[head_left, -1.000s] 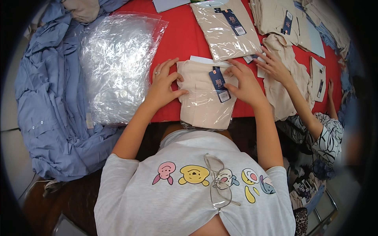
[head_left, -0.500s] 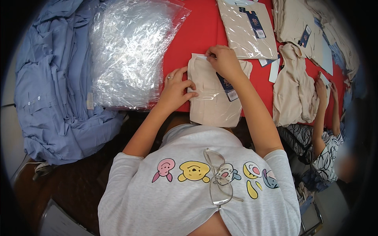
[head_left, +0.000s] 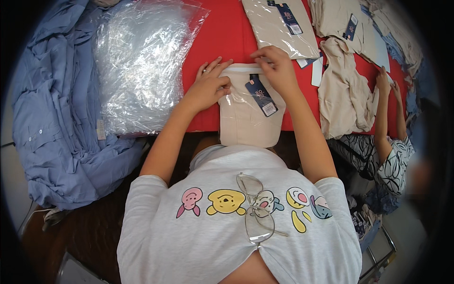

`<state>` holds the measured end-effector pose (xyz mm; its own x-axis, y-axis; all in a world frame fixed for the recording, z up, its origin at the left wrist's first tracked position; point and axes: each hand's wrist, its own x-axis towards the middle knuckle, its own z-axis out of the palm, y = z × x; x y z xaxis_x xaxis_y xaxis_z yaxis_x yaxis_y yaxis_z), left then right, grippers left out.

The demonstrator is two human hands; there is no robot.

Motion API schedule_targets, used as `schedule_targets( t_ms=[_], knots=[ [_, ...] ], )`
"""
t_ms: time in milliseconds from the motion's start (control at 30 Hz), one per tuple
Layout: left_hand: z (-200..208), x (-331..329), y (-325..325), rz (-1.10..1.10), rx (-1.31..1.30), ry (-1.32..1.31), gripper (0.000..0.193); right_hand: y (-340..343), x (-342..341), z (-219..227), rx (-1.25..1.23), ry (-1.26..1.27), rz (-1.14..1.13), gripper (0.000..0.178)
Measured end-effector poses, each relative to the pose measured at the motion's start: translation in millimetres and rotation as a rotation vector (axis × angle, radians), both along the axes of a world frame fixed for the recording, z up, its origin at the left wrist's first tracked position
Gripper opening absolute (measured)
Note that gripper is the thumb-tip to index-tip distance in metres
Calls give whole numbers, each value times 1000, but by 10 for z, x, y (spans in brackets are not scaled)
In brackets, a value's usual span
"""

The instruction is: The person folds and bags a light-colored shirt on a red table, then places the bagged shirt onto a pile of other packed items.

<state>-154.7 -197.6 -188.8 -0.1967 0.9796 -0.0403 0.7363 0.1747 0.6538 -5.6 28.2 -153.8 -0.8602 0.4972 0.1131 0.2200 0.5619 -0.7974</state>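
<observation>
In front of me a folded beige garment [head_left: 246, 128] lies in a clear plastic bag, its lower end reaching past the table's near edge. A dark blue hang tag [head_left: 261, 96] shows on it through the plastic. A white strip [head_left: 243, 69] runs along the bag's far edge. My left hand [head_left: 206, 89] rests at the far left corner with its fingers spread. My right hand [head_left: 278, 70] is over the far right corner, fingers bent and slightly blurred, thumb apart from the forefinger; nothing shows between them.
A stack of clear plastic bags [head_left: 142, 66] and a heap of blue garments [head_left: 61, 118] lie left on the red-covered table [head_left: 208, 49]. Another bagged beige garment [head_left: 269, 35] lies beyond. At right, a co-worker's hands [head_left: 385, 85] are beside a loose beige garment [head_left: 343, 94].
The bagged garment now lies straighter, with its tag and far edge uncovered. My right hand has lifted from the far edge toward the right corner; my left hand has moved up to the left corner.
</observation>
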Motion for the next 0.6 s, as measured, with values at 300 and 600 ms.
schedule_targets(
  t_ms=[300,600],
  knots=[
    [156,-85,384,2,-70,40,15,136,1289,94,-217,-303,-61,44],
    [276,-11,315,-27,-2,-1,25,-35,1359,82,-145,-362,-60,32]
  ],
)
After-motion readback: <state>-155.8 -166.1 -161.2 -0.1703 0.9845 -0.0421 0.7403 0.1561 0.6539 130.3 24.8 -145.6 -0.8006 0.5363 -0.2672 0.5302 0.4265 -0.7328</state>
